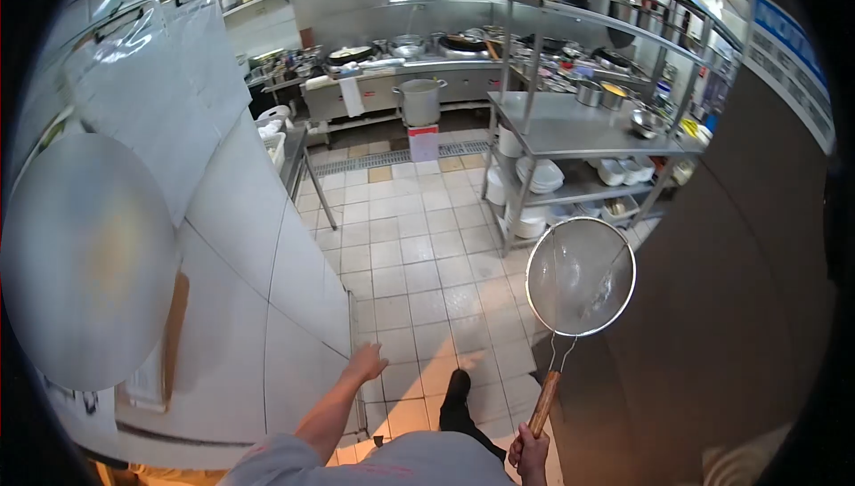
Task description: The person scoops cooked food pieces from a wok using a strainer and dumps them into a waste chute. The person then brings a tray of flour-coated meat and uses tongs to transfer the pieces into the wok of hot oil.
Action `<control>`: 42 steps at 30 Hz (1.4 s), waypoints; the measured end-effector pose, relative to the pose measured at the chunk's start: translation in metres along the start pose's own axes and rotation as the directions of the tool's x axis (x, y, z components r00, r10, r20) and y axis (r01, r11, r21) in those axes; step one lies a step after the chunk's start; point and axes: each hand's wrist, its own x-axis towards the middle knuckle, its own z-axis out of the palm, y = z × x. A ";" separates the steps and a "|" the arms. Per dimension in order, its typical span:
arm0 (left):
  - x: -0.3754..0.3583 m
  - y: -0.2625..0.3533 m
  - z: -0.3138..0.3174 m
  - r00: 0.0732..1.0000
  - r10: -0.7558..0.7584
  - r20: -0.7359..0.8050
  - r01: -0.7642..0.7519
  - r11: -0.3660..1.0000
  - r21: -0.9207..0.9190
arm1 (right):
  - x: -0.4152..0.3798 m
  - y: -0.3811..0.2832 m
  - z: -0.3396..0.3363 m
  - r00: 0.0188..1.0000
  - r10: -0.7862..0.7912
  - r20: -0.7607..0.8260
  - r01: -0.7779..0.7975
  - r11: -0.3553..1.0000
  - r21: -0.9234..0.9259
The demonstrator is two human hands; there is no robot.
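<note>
My right hand (528, 452) is closed round the wooden handle (545, 404) of a wire-mesh strainer (581, 278). The strainer points up and forward, its round mesh bowl held out ahead of me on the right. Two bent wires join its metal rim to the handle. On the other side, my left hand (366, 362) hangs over the tiled floor beside a white tiled wall. Its fingers are partly stretched and apart, and nothing shows in them.
A steel shelf unit (570, 134) with pots and white containers stands ahead right. A large pot (419, 101) sits before the stove line (383, 94) at the back. White tiled wall (236, 237) borders the left, a brown panel (712, 308) the right. Tiled floor (419, 255) runs between.
</note>
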 end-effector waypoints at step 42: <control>0.697 -0.279 -0.255 0.846 -0.389 0.364 0.411 0.911 0.017 | 0.826 -0.354 0.756 0.980 0.062 -0.188 -0.067 0.998 -0.020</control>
